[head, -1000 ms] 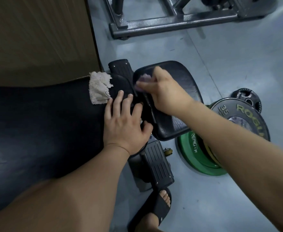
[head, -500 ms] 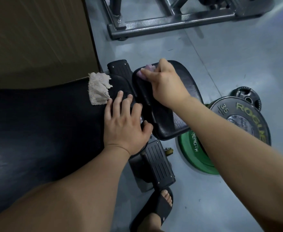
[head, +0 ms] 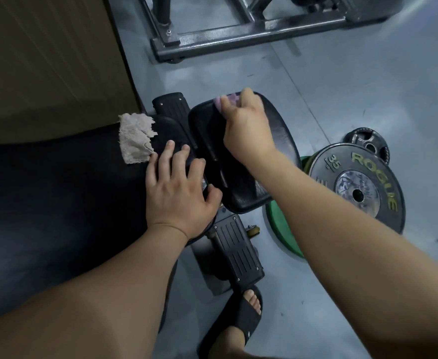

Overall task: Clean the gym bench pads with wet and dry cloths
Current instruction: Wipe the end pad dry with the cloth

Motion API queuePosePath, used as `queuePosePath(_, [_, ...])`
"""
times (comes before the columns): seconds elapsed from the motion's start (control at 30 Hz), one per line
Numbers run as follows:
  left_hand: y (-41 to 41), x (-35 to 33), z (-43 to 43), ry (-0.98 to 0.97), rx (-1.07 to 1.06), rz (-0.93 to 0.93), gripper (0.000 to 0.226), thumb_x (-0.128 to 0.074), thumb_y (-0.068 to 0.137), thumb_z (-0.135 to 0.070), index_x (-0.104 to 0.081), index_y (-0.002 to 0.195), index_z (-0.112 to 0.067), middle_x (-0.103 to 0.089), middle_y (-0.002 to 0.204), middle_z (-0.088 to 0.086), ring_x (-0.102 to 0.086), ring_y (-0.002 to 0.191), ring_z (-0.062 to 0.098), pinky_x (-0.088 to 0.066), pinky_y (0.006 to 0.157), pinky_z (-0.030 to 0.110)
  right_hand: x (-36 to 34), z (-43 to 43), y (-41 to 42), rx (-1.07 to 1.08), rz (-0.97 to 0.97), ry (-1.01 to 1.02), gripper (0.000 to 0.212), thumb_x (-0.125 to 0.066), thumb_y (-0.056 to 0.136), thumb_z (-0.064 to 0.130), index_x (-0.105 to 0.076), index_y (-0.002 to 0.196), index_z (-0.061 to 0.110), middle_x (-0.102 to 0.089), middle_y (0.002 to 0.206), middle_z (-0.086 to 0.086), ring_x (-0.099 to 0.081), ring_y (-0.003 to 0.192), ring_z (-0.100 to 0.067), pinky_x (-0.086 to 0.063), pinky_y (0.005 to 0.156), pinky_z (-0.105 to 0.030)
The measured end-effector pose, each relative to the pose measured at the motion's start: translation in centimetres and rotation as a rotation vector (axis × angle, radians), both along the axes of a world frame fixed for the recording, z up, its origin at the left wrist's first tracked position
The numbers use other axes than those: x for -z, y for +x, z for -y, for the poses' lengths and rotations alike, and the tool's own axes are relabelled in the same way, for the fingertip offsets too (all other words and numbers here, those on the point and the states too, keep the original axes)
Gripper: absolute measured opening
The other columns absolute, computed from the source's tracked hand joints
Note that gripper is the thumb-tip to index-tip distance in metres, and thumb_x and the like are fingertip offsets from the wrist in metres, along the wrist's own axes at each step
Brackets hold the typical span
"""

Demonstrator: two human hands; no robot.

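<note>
R hand (head: 246, 130) grips small purple cloth (head: 225, 99) at far end of black seat pad (head: 277, 141); pad runs back toward person; L hand (head: 176, 193) flat.

The small seat pad (head: 277, 141) on the right is black vinyl with a streaky gloss. The long bench pad (head: 57, 190) to its left looks smooth and duller. On it lies a beige cloth (head: 135, 138), coarse and frayed. The purple cloth (head: 228, 98) looks soft. The far frame (head: 238, 40) is mottled grey metal. The weight plate (head: 355, 161) is matt rubber with a shiny metal hub.
</note>
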State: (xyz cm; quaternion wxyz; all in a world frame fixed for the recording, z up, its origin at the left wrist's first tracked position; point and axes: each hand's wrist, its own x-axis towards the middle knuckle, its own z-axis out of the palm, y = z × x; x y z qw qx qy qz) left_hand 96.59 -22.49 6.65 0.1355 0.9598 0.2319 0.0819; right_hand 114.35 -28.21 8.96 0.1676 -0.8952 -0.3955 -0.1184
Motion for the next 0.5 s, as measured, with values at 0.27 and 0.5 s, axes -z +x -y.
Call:
queuePosePath(0.27, [0.0,0.1,0.1,0.002,-0.002,0.027,0.043,-0.057,0.083,-0.044,-0.062,0.119,-0.020,-0.050,0.146,0.012,-0.028,0.150,0.034,-0.019,0.121,0.055,-0.4,6.7,1.7,0.072,-0.066,-0.023,0.026,-0.055,0.101,0.021,-0.073,0.118,0.012,-0.045,0.092,-0.007,-0.054,0.085,-0.028,-0.040,0.079,-0.023])
queuePosePath(0.5, [0.0,0.3,0.0,0.000,-0.003,0.047,0.041,-0.057,0.082,-0.043,-0.062,0.114,-0.019,-0.051,0.146,0.012,-0.030,0.149,0.034,-0.019,0.122,0.055,0.4,6.6,-3.8,-0.094,-0.055,-0.058,0.035,-0.051,0.097,0.006,-0.067,0.129,0.008,-0.051,0.099,-0.009,-0.053,0.090,-0.032,-0.050,0.082,-0.036])
